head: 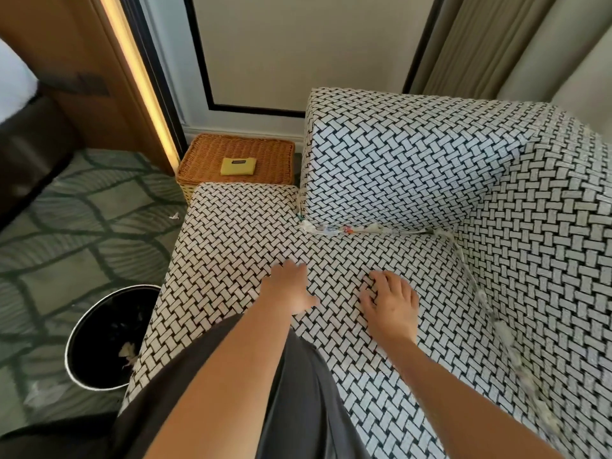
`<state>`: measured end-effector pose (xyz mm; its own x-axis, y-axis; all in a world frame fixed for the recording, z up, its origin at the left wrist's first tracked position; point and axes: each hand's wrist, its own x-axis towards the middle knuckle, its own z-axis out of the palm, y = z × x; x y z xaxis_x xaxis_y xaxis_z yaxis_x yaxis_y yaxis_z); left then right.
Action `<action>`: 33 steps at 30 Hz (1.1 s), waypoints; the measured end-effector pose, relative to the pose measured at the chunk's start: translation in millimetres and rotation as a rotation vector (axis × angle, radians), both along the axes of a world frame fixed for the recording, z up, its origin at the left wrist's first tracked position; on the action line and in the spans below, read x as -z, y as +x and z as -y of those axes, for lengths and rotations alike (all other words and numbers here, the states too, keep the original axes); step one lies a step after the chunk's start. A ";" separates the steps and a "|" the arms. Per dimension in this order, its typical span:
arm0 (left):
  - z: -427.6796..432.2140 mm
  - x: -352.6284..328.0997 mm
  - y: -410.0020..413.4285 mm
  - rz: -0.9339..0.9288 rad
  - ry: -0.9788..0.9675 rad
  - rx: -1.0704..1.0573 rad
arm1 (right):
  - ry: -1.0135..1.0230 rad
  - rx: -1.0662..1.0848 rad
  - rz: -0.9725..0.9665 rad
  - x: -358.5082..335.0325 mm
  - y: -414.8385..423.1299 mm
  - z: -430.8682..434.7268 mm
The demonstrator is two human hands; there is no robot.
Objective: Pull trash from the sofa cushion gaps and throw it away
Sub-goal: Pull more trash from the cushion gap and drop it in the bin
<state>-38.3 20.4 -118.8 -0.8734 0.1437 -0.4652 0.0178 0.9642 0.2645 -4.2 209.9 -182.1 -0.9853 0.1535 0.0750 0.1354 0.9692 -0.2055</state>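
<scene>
A sofa in black-and-white woven fabric fills the view, with its seat cushion (231,246) below me. Crumpled paper and wrapper trash (331,230) is wedged in the gap under the left arm block. More white scraps (510,346) line the gap along the backrest on the right. My left hand (289,288) hovers open over the seat, fingers spread, holding nothing. My right hand (390,301) rests open on the seat with fingers spread. A black round trash bin (79,329) stands on the floor at the left, with a few scraps inside.
A wicker box (265,160) with a yellow pad (237,166) on its lid stands beside the sofa. A small white scrap (174,216) lies on the green patterned carpet. Curtains hang at the upper right. A dark bed frame is at the far left.
</scene>
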 end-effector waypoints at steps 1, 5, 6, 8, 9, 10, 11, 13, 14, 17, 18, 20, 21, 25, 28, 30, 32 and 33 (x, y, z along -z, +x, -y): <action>-3.7 6.5 -7.8 -0.032 0.041 -0.011 | -0.008 0.010 -0.015 1.7 -4.7 -0.6; -13.3 20.7 -35.8 -0.186 0.112 -0.057 | -0.034 0.001 -0.105 6.3 -26.1 2.7; -17.2 25.4 -42.7 -0.230 0.114 -0.085 | -0.037 -0.001 -0.120 7.4 -32.9 2.7; -24.1 33.7 -54.4 -0.275 0.143 -0.194 | -0.025 0.029 -0.149 8.3 -46.6 2.9; -26.9 37.9 -62.1 -0.265 0.190 -0.287 | -0.024 0.060 -0.149 9.7 -54.2 2.6; -27.7 40.7 -68.8 -0.254 0.244 -0.386 | -0.033 0.091 -0.145 9.5 -61.6 3.1; -27.6 44.3 -74.8 -0.260 0.275 -0.454 | -0.047 0.114 -0.142 9.0 -69.4 3.7; -29.2 48.9 -81.2 -0.302 0.229 -0.458 | -0.057 0.123 -0.144 8.5 -83.3 4.2; -30.1 51.7 -83.9 -0.321 0.210 -0.451 | -0.060 0.111 -0.145 9.0 -89.7 4.0; -32.2 58.0 -90.2 -0.365 0.206 -0.493 | -0.075 0.072 -0.148 10.2 -105.2 5.9; -32.7 59.0 -92.8 -0.377 0.199 -0.500 | -0.080 0.070 -0.152 10.2 -111.2 7.0; -32.4 61.6 -97.1 -0.385 0.180 -0.495 | -0.090 0.081 -0.140 9.6 -122.9 9.5; -31.9 62.7 -98.7 -0.397 0.177 -0.489 | -0.096 0.088 -0.134 9.1 -127.7 10.9; -29.0 64.0 -101.0 -0.511 0.211 -0.474 | -0.081 0.127 -0.107 6.9 -138.2 15.7; -30.0 67.4 -103.5 -0.582 0.190 -0.371 | -0.061 0.136 -0.058 6.4 -141.8 15.5; -31.2 69.0 -104.8 -0.604 0.203 -0.333 | -0.070 0.118 -0.038 6.9 -142.7 14.6; -31.8 69.5 -106.0 -0.611 0.214 -0.317 | -0.089 0.087 -0.018 7.1 -144.1 13.5; -31.5 70.4 -106.2 -0.614 0.217 -0.311 | -0.090 0.075 -0.006 6.9 -145.0 12.9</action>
<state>-144.6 51.9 -189.2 -0.9836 -0.1208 0.1338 -0.0422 0.8759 0.4807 -149.2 197.0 -189.0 -0.9703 0.2334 0.0632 0.2056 0.9341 -0.2919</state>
